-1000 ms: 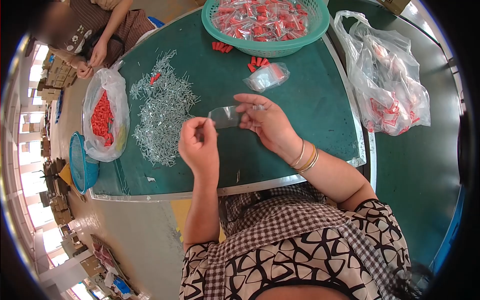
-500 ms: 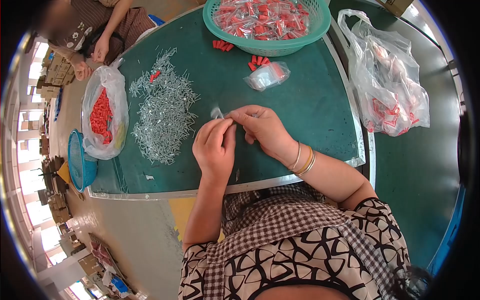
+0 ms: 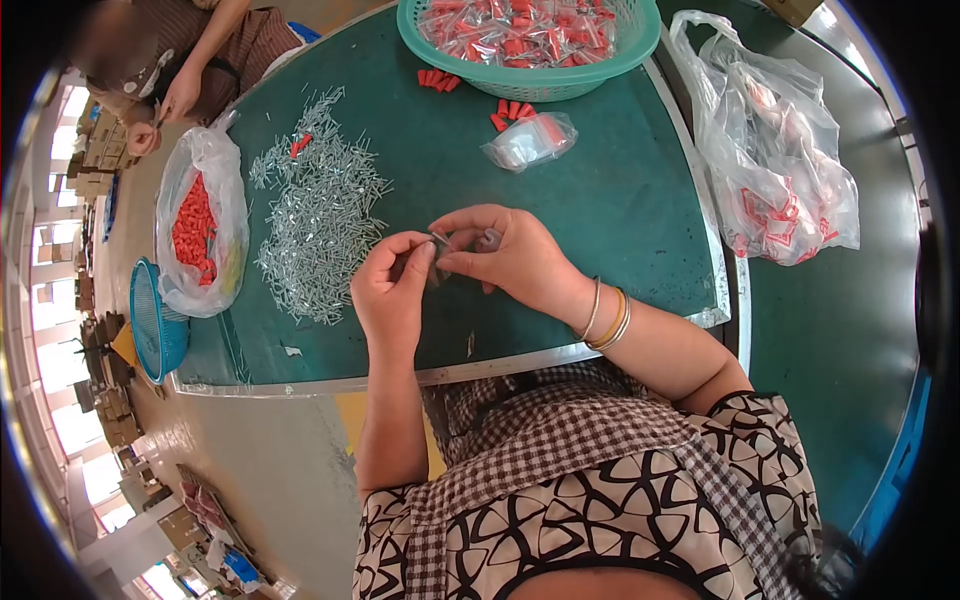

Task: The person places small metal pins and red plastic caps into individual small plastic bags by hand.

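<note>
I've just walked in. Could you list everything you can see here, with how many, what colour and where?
Table: one, green, centre
Basket: one, green, far edge
Packets: many, clear and red, in that basket
Loose pieces: several, red, below it
Plastic packet: one, clear, near them
Metal pins: heap, silver, table's left
Open bag: one, clear, left edge, holding red pieces
Mesh basket: one, blue, beyond left edge
Large bag: one, clear, right
Boxes: several, brown, far left
Co-worker: one, upper left
Bangles: several, gold and silver, right wrist
Left hand, right hand: bare, centre, contents unclear
</note>
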`<state>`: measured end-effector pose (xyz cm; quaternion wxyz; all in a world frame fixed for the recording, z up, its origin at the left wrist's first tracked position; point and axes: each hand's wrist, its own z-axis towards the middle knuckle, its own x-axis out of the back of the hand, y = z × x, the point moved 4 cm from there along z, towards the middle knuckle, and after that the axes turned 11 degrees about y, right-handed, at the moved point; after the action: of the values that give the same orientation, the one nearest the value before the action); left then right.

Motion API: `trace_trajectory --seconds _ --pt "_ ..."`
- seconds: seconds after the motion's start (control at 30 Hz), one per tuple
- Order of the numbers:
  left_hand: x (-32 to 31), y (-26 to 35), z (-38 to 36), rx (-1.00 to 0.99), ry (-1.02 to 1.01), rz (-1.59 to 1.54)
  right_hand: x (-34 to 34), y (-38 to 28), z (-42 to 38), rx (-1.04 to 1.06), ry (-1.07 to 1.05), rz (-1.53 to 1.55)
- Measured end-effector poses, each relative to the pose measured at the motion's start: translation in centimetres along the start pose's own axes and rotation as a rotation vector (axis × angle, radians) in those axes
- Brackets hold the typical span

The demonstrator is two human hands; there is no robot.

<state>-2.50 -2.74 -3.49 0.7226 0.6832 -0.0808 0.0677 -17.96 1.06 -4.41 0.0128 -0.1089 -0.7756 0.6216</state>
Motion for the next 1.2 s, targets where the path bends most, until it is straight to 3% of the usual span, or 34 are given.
trace_trajectory --seconds 0.6,0.9,1.1,1.2 --pt "-0.7 0.0 -0.5 0.063 -0.051 -0.029 0.3 0.0 -0.2 0.099 0.153 -0.171" --pt "-0.1 0.3 0.5 -0.010 -0.030 -0.005 0.1 1.2 0.5 -0.090 -0.025 0.205" --pt "0.5 -0.1 0.6 -0.012 -0.057 0.033 0.0 0.7 0.2 -0.085 -0.047 0.080" --pt "0.4 -0.5 0.7 -0.112 -0.060 0.096 0.0 0.7 0.2 -0.062 -0.024 0.014"
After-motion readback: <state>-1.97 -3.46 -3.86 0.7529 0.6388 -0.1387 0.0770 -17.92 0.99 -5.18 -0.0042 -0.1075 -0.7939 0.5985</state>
